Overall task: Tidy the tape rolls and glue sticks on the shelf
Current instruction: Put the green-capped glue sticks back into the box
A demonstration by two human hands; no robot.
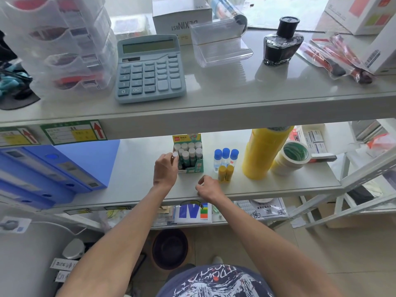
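Glue sticks (188, 154) mostly fill their box at frame centre; the left hand (166, 168) pinches one more (175, 154) beside it. Right hand (206, 187) loosely curled, empty. Yellow sticks (225, 173) and tape rolls (291, 157) remain loose.

A person's bare forearms extend without sleeves, watch or rings; left hand (166, 168) and right hand (207, 187) ungloved. A dark navy T-shirt (214, 281) carries a scratchy white graphic print, white lettering and small red-orange dots.
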